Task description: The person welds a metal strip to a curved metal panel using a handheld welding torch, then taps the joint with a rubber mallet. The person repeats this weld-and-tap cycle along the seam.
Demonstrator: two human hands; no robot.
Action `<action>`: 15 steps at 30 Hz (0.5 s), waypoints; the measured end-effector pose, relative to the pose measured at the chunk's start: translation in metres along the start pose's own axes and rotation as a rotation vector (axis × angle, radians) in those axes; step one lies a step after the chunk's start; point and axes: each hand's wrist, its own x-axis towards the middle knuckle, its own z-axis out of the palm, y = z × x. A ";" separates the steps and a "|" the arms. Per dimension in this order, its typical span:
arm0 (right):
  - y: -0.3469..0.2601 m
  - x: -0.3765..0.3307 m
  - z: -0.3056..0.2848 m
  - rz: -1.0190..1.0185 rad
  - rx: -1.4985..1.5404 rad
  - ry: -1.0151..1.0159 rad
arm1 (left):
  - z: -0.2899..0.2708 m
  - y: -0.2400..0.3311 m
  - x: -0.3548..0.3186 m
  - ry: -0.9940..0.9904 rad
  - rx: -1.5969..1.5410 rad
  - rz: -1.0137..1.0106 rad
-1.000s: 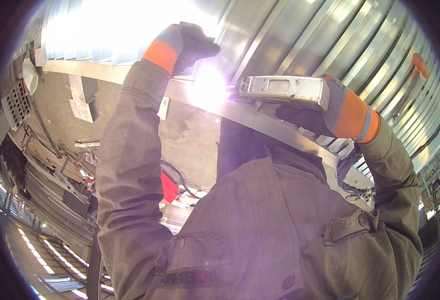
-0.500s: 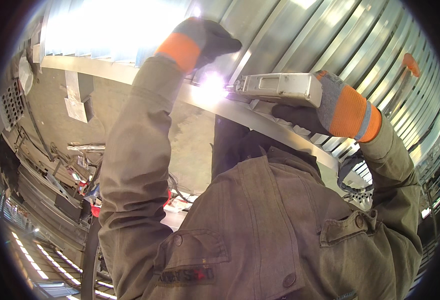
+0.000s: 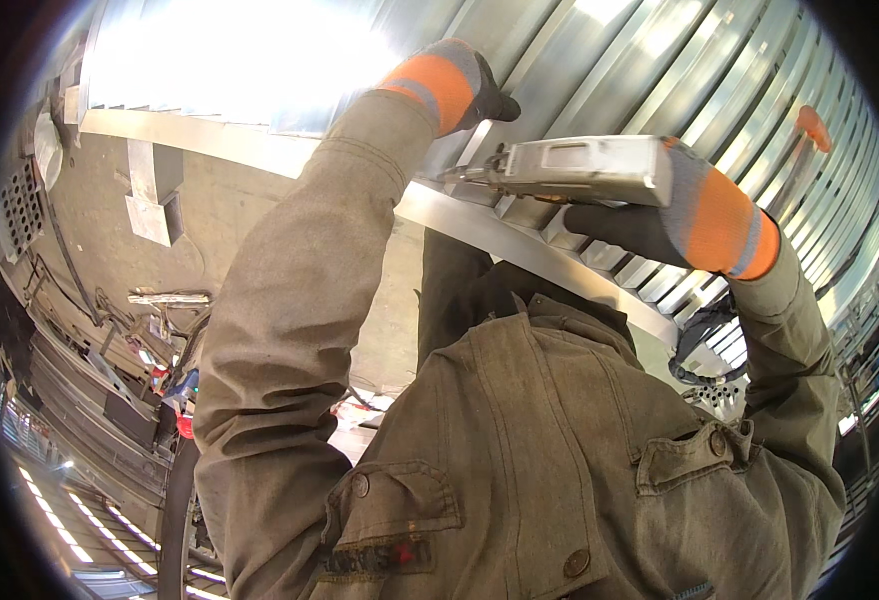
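The slat panel [image 3: 600,85] spans the far side, left to right. Its edge bar [image 3: 490,240] follows the near side, from far left to near right. My left hand [image 3: 465,90] is above the slat panel. My right hand [image 3: 695,215], to the right, holds the handheld tool [image 3: 590,168] over the panel, tip leftward, nearer than the left hand. Left of centre, on the bar's near side, is the floor [image 3: 240,200]; the bracket [image 3: 150,215] is on it. The perforated plate [image 3: 20,212] is farther left. The cable [image 3: 705,318] is beside the bar's right end.

White glare on ribbed metal [image 3: 600,80], dark vignette, bent edges
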 end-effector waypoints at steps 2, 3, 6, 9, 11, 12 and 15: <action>0.006 -0.012 0.001 0.046 0.141 0.043 | -0.001 0.005 0.001 -0.009 0.059 -0.024; 0.010 -0.017 0.000 0.021 0.159 0.052 | -0.001 0.006 0.000 0.009 0.044 -0.019; 0.022 -0.027 0.002 -0.008 0.176 0.055 | -0.002 0.004 -0.007 0.037 -0.020 -0.003; 0.027 -0.036 0.004 0.149 0.294 0.025 | -0.004 0.003 -0.011 0.014 -0.064 -0.014; 0.030 -0.038 0.006 0.177 0.362 0.031 | -0.004 0.003 -0.011 0.021 -0.033 0.003; 0.033 -0.038 0.008 0.168 0.339 0.030 | -0.005 0.003 -0.011 0.019 -0.038 0.004; 0.042 -0.035 0.015 0.072 0.281 0.042 | -0.006 0.004 -0.010 0.012 -0.044 0.010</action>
